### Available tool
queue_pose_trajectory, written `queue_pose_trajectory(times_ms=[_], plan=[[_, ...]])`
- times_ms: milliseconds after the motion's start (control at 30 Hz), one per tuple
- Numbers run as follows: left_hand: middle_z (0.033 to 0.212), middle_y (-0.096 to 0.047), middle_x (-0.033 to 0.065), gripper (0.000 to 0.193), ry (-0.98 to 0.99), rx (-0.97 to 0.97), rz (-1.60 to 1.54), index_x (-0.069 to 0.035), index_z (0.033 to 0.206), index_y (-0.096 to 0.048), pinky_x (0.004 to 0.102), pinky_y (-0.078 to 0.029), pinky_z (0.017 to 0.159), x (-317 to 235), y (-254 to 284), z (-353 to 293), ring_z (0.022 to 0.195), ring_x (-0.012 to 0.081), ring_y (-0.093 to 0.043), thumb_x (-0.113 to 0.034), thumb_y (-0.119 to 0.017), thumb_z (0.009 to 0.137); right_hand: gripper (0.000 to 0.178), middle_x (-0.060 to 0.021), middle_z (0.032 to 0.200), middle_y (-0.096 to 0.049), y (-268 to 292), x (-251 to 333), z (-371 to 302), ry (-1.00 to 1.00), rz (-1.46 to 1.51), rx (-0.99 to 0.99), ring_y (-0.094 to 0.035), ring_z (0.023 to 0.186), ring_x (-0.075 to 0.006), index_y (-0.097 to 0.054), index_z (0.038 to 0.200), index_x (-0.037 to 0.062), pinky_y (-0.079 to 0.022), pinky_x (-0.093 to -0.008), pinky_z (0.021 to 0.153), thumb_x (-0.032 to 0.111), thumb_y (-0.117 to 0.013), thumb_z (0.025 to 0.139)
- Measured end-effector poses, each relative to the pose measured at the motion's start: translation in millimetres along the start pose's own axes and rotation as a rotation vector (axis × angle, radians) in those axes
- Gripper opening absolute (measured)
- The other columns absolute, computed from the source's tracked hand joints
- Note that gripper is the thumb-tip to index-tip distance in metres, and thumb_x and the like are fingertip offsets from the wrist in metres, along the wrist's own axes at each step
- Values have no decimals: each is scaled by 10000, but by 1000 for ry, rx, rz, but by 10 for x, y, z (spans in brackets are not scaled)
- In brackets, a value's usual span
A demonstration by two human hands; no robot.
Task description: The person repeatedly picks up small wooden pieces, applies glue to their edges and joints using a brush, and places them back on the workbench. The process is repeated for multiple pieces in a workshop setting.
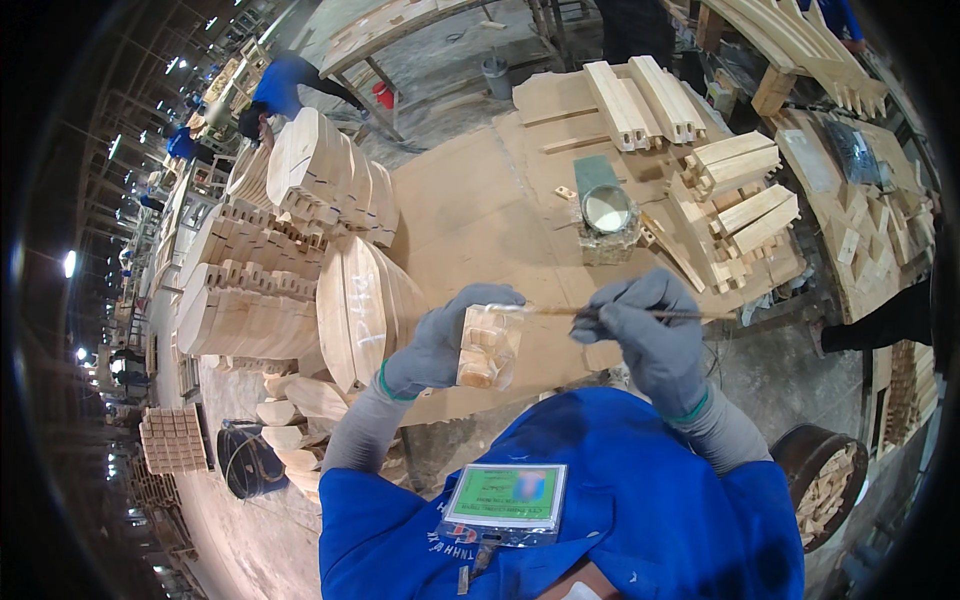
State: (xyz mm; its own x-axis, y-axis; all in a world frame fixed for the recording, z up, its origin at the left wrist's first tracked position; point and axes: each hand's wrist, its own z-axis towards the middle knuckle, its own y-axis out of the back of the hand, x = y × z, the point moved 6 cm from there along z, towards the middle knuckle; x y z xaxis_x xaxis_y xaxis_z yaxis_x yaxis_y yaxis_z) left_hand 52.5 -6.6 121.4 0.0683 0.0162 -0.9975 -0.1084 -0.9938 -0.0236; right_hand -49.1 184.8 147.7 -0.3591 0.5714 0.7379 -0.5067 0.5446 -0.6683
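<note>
Fingers: those of the left hand (437,335), in a grey glove, wrap a wooden block (489,350) from its left; those of the right hand (640,325), gloved too, pinch a thin stick (548,311).
Block's place: raised before the blue shirt (620,470), over the near side of the cardboard (450,190).
Block's look: pale, squarish, with recesses in its face and a browner rounded patch at its lower end.
Stick: spans the gap between the hands, pale tip at the block's upper edge; whether they touch, I cannot tell.
Left edge: curved wooden panels (362,310) stand in tall stacks, close to the left hand.
Middle: a broad stretch of cardboard runs away from the hands.
Beyond the hands: a can (607,210) of pale liquid limits the room.
Right edge: stacked wooden bars (757,212) line the cardboard.
Far left: a co-worker (285,85) bends beside the stacks.
</note>
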Motion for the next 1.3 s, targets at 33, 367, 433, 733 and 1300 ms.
queue_pose_trajectory(times_ms=[33,367,433,733,1300], plan=[[1331,-457,122,893,-48,1,51,-25,1318,-446,388,-373,1029,-6,15,8,1253,234,-433,-348,-854,592,74,-226,899,-613,-61,-56,-32,-18,-3,8,-678,812,-285,-489,835,-30,-609,-374,715,-68,-553,830],[1242,-532,114,732,-312,1,331,-11,1249,-475,467,-258,1126,-121,11,15,1210,251,-486,-177,-835,633,151,-237,998,-626,-146,-169,-27,138,-47,297,-649,947,-285,-524,830,-10,-548,-418,860,-149,-575,799],[1240,-534,113,716,-337,-4,326,-17,1246,-475,491,-246,1130,-95,25,10,1203,251,-494,-170,-826,640,168,-241,976,-628,-169,-179,-15,138,-92,325,-655,927,-292,-520,804,-4,-559,-432,839,-164,-565,785],[1278,-512,112,772,-203,-117,252,-36,1290,-449,440,-290,1109,1,112,-63,1223,228,-475,-142,-838,631,149,-248,931,-627,-125,-213,72,98,-87,173,-664,850,-279,-517,792,-10,-572,-397,792,-145,-579,772],[1254,-512,52,915,118,-378,68,-76,1363,-351,326,-449,967,380,325,-177,1131,167,-520,-58,-861,604,124,-248,966,-635,0,-241,138,116,-200,345,-654,930,-322,-565,798,-23,-554,-433,830,-139,-603,774]])
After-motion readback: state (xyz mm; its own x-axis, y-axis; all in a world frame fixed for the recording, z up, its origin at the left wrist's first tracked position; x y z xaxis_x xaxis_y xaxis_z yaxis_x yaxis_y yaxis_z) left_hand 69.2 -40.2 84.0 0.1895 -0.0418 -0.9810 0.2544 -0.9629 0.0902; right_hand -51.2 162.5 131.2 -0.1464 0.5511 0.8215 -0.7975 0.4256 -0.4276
